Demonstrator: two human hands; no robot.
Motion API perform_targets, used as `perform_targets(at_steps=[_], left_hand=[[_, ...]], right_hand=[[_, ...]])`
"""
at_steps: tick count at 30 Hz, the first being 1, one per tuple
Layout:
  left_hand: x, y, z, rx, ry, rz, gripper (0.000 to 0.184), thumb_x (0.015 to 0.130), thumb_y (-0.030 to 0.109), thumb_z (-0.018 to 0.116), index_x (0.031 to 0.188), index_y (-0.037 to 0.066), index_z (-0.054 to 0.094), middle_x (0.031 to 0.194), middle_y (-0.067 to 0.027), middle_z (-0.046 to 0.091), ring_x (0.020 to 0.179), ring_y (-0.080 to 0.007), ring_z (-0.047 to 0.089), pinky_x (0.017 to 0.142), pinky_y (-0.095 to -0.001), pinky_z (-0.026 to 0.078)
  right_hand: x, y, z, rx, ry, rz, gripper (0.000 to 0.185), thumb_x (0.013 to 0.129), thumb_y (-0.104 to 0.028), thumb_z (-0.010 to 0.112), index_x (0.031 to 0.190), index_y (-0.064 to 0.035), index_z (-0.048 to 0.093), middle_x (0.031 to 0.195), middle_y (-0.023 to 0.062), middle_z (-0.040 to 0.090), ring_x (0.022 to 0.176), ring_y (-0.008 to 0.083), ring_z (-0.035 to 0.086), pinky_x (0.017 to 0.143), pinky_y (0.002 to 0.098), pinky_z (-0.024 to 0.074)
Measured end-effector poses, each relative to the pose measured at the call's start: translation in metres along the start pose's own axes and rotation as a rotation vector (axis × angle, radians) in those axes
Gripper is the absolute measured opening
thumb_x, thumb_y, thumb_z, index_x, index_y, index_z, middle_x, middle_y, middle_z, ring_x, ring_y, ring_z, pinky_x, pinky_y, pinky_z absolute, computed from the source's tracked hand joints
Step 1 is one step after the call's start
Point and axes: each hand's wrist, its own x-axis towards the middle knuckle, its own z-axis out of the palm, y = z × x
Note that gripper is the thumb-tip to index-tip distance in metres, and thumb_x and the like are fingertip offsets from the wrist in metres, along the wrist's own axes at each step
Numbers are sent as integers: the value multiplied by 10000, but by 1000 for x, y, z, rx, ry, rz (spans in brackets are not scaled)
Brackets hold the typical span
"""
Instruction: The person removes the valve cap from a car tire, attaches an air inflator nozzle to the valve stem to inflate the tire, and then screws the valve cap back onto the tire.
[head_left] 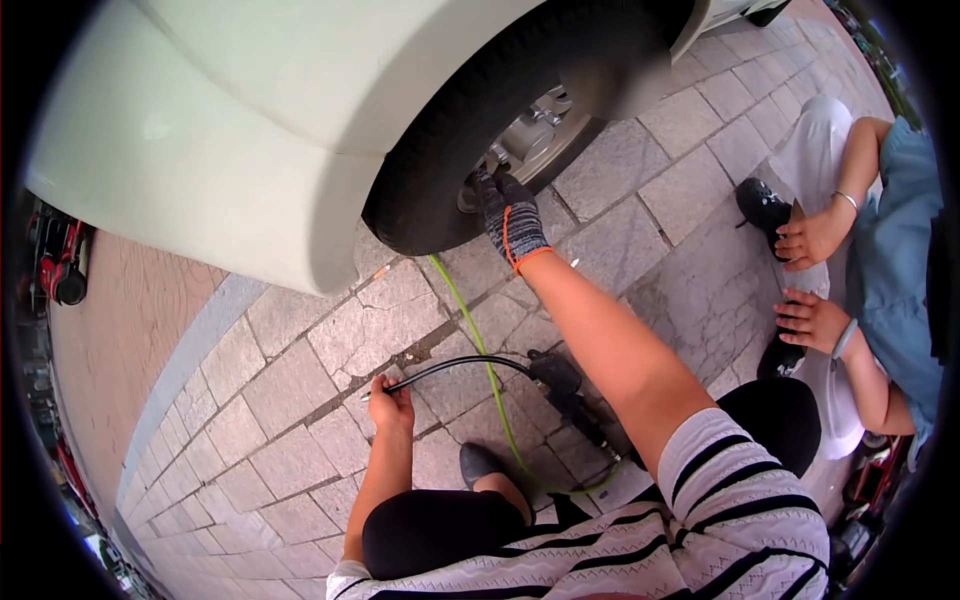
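Observation:
My left hand (391, 407) is bare and closed round the end of a black hose (450, 361), its metal tip poking out to the left. The hose curves right to a black inflator tool (565, 390) lying near my knees. A green hose (478, 340) runs from under the wheel down to that tool. My right hand (510, 215), in a grey knit glove with an orange cuff, reaches to the wheel rim (540, 140) inside the black tire (430, 170). Its fingertips are at the rim's edge; what they hold, if anything, is hidden.
A pale car body (230, 110) fills the upper left. On the right a person in a blue top (900, 250) crouches, both hands by their knees, apart from mine. Stone paving (290, 400) lies below. Red and black objects (68, 265) stand at the left edge.

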Motion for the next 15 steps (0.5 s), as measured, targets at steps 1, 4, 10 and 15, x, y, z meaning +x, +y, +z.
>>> perform_targets(at_steps=[1,4,10,15], left_hand=[[0,0,1,-4,-8,0,142,888,191,480,795,86,502,631,7,483,615,-132,512,631,-277,473],[0,0,1,-11,-18,-5,145,893,189,476,795,85,501,637,4,486,609,-129,508,630,-272,476],[-3,-1,-1,-21,-53,2,153,898,181,466,788,78,490,631,-1,486,585,-124,500,619,-268,481],[0,-1,2,-31,-49,-2,150,899,180,465,799,71,494,618,-2,483,585,-128,496,616,-266,474]], right_hand=[[-2,2,-2,-357,91,-307,204,856,-206,496,848,-19,580,759,217,595,727,374,574,642,418,462],[1,7,-5,-702,225,-669,188,826,-198,563,870,-16,581,769,212,599,711,372,571,647,390,463],[1,-7,-4,88,-76,156,209,867,-215,524,883,-19,597,678,49,579,585,141,529,534,258,405],[11,20,-9,-577,191,-828,123,834,-184,583,848,-62,578,616,45,524,536,154,493,466,253,379]])
